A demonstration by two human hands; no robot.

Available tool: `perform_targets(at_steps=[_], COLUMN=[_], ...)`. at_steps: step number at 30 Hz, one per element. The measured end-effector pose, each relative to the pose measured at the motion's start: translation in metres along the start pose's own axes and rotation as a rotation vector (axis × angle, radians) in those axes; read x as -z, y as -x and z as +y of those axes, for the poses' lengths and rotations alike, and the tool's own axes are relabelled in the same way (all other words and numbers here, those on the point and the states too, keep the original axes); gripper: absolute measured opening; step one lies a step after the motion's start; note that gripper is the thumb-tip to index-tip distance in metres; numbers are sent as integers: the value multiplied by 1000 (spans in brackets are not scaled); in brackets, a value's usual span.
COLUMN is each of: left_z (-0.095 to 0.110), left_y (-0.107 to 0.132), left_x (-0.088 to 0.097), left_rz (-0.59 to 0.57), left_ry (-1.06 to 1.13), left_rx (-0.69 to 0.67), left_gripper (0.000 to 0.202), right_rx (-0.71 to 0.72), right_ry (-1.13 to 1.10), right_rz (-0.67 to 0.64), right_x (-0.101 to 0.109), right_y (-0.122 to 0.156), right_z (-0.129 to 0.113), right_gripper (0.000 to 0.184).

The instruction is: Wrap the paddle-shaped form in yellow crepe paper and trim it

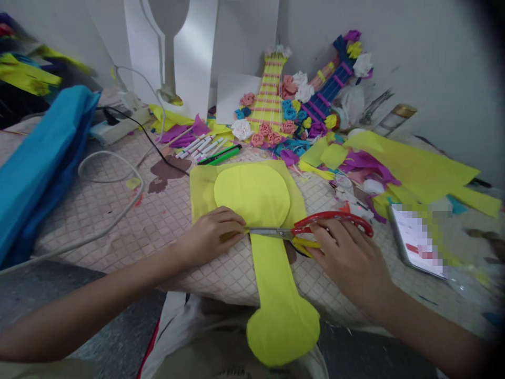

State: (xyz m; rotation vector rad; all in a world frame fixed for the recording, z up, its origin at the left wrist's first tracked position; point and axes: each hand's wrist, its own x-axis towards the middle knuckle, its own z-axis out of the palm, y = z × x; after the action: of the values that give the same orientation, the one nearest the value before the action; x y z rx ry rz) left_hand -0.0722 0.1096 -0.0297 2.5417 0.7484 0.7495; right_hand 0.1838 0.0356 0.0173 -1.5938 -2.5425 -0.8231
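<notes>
Your left hand (216,231) pinches the yellow sheet (202,192); your right hand (349,255) grips the scissors (284,233), with blades pointing left.

Both forearms (130,287) angled inward; left hand (213,234) pinching, right hand (347,255) curled in grip.

No text can be read: small dark letters (232,371) on the near clothing (197,352) and right-side phone screen (414,245) are unclear.
</notes>
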Motion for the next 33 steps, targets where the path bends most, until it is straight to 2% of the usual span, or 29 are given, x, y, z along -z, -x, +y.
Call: perform_targets(at_steps=[13,16,21,33], left_z=[-1,1,1,1], left_y=[0,-1,0,2], left_x=[-1,-1,-1,-2], left_rz=[25,31,42,69], left_ry=[25,29,11,-7], left_rx=[4,11,31,45], left_gripper=[15,16,15,15], right_rx=[47,28,19,39], right_ry=[-29,-33,-33,-6], right_rz=[92,72,41,26], right_x=[-4,-6,-6,-3], right_y=[0,-1,-3,-5], right_z=[4,4,1,-1], right_gripper=[10,9,17,11])
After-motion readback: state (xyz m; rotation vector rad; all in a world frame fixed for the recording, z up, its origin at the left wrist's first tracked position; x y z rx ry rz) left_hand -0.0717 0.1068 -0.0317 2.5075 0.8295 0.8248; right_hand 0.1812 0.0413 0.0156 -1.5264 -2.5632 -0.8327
